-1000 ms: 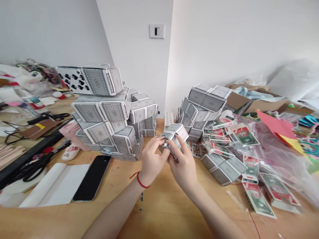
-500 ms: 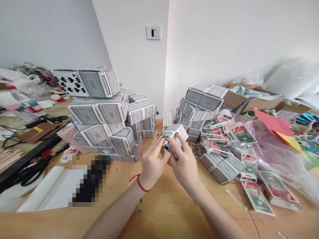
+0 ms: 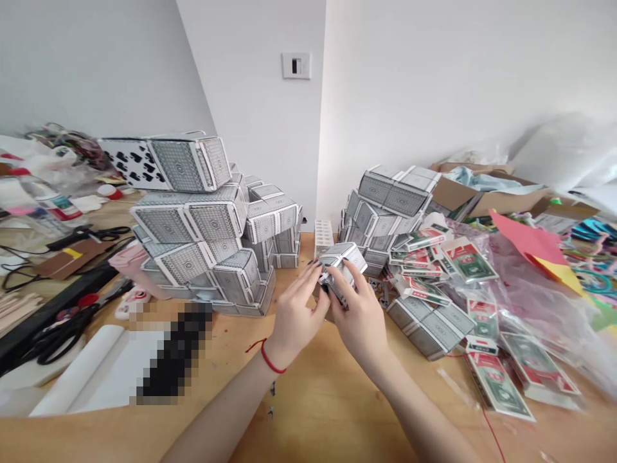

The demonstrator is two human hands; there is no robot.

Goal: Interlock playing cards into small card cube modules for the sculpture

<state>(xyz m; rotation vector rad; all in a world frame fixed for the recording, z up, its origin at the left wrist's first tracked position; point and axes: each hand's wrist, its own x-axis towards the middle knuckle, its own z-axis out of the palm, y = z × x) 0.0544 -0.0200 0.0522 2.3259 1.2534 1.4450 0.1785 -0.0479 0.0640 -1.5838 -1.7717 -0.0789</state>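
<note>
Both my hands are closed round a small block of folded playing cards [image 3: 351, 254], grey-patterned backs outward, held above the table [image 3: 308, 399]. From the left, my left hand [image 3: 299, 308] grips it with fingers laid together near its edge; a red string circles that wrist. My right hand [image 3: 359, 308] holds the near right side, fingers bent over the top. The block's underside and the thumb tips are partly hidden. Behind and to the left rises a tall stack of card blocks [image 3: 190, 260]. A second stack [image 3: 393, 193] stands behind to the right.
A joined card block [image 3: 431, 325] lies right of my hands, beside several red and green card boxes [image 3: 467, 260]. Plastic wrap and coloured paper [image 3: 525, 238] fill the far right. Black scissors [image 3: 62, 331], rolled white paper [image 3: 91, 360] and a bottle [image 3: 58, 199] are at left.
The held card block has turned slightly and sits a little further right in my hands. My right hand has shifted slightly right and down. The stacks stay in place.
</note>
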